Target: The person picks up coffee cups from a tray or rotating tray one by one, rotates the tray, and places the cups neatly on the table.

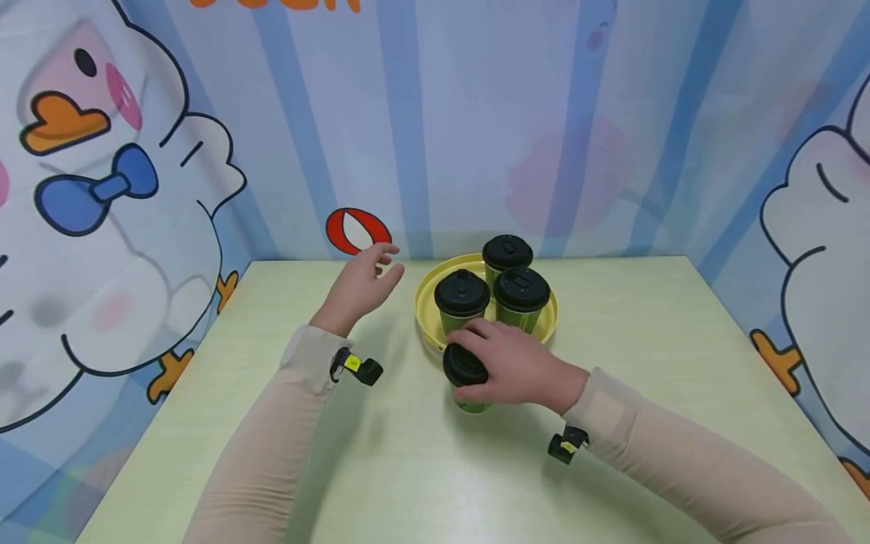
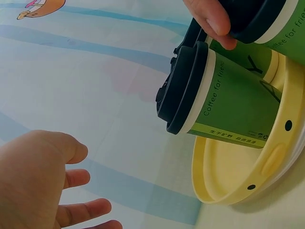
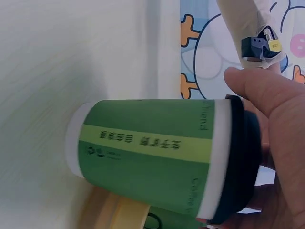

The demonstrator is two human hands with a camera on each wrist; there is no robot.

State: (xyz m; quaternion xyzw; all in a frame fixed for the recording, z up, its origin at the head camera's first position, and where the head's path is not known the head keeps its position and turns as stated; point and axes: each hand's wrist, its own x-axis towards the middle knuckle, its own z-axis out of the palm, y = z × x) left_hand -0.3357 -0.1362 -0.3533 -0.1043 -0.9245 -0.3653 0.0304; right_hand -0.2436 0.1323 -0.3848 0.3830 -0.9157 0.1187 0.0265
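My right hand (image 1: 519, 368) grips a green paper coffee cup (image 3: 147, 152) by its black lid, in front of a round yellow tray (image 1: 424, 313). In the right wrist view, fingers and thumb curl round the lid. On the tray, three like cups stand upright: a left one (image 1: 462, 293), a right one (image 1: 522, 291) and a back one (image 1: 507, 253). My left hand (image 1: 356, 289) hovers to the left of the tray, holding nothing. Its fingers are loosely bent and apart in the left wrist view, away from the cups.
The pale table (image 1: 381, 468) runs back to a blue striped backdrop (image 1: 448, 151) with cartoon ducks. Small black wrist cameras are strapped to both sleeves; one is the left wrist camera (image 1: 367, 371).
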